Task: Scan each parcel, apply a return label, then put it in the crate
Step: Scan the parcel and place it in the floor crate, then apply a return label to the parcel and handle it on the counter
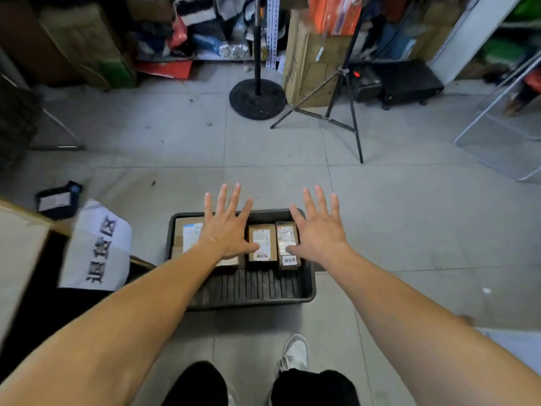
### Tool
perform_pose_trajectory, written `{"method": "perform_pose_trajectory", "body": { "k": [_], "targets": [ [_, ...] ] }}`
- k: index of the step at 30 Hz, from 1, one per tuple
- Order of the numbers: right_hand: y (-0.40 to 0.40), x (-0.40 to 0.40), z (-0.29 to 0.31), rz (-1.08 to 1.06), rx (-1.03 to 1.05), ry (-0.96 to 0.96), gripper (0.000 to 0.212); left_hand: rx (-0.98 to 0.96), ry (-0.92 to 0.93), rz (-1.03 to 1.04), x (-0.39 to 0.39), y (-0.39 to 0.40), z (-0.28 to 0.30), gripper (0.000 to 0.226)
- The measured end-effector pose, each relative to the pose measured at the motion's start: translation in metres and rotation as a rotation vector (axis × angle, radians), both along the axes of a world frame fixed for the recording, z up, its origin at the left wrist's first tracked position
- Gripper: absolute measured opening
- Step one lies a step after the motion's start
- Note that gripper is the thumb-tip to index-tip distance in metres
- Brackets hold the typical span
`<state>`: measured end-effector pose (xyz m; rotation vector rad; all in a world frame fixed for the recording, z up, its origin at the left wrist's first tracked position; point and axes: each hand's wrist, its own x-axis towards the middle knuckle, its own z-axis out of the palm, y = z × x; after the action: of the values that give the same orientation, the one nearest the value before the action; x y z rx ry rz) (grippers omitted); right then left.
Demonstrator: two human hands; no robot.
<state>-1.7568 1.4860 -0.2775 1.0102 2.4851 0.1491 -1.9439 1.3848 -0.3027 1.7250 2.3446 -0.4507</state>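
Hovering over crate [308, 285]: left hand [227, 230], right hand [317, 232], fingers spread wide, holding nothing. Three labelled parcels [262, 243] lay side by side inside, at far end. Putting-in step maybe done; touching or just above, unclear. Next: fetch another parcel, scan.

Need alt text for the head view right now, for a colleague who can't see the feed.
Both hands, left hand and right hand, are spread open with nothing held, above a dark crate on the tiled floor. Three labelled cardboard parcels lie side by side along the crate's far end.
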Motion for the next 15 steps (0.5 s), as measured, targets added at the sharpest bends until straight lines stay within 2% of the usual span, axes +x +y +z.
{"method": "perform_pose_trajectory", "body": {
  "k": [4,8,12,15],
  "targets": [
    [-0.036,-0.007,0.152,-0.018,-0.012,0.099,0.096,0.051,-0.016,0.069,-0.008,-0.050,0.146,0.112],
    [-0.081,-0.013,0.269,0.012,0.010,0.158,0.092,0.099,-0.023,0.128,-0.008,-0.105,0.259,0.110],
    [-0.130,-0.019,0.349,0.068,0.025,0.228,0.089,0.174,-0.022,0.214,0.001,-0.162,0.340,0.109],
    [-0.175,-0.024,0.384,0.138,0.002,0.268,0.092,0.244,-0.002,0.327,0.019,-0.216,0.390,0.108]
  ]
}}
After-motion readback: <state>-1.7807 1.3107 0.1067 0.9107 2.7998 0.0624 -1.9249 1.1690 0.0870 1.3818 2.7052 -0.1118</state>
